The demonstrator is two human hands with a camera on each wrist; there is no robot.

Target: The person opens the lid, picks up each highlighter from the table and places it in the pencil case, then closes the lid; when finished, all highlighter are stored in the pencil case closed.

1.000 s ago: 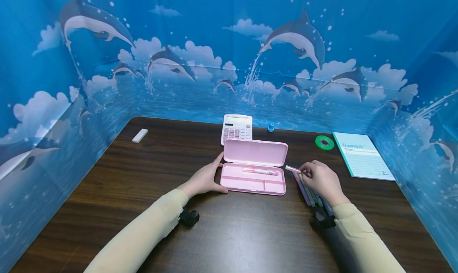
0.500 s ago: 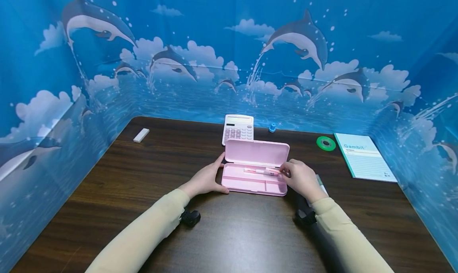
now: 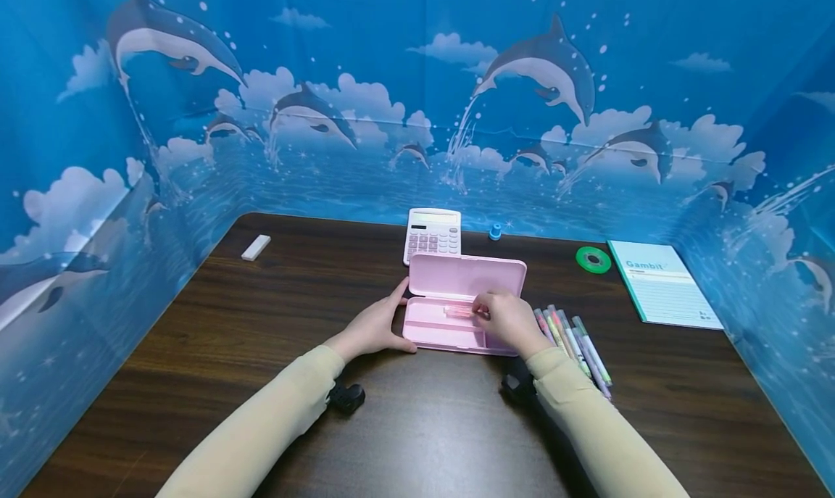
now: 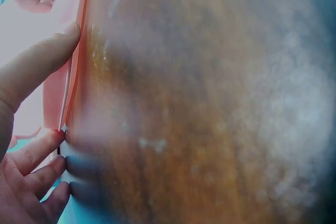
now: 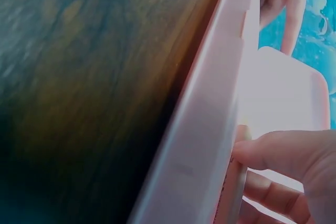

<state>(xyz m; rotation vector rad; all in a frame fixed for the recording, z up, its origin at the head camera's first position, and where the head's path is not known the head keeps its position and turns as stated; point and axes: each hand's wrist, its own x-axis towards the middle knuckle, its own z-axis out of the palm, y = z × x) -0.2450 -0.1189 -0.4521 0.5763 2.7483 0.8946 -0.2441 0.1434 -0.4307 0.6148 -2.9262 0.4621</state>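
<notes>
Dark wood-grain desk [image 3: 261, 324], pink pencil case [image 3: 450, 335] at centre, lid [image 3: 466, 276] standing open at the back, long axis left-right across the desk. Left hand [image 3: 373, 328] against the case's left end, fingers nearly straight: thumb along the front corner, fingertips [image 4: 39, 153] up at the hinge end; bracing, not gripping. Right hand [image 3: 510, 321] over the right half of the tray, fingers curled and pinching a pink pen [image 3: 459, 311]. Pen parallel to the case's long axis, low in the back compartment, left end sticking out of the fingers; whether resting on the tray floor or just above, cannot tell. Right wrist view: fingers [image 5: 273, 156] inside the case just past the front wall [image 5: 210, 129]. Loose row of coloured pens [image 3: 574, 342] on the desk just right of the case, near the right forearm, angled toward the front right. Right hand nearer to those; left well apart, case between.
</notes>
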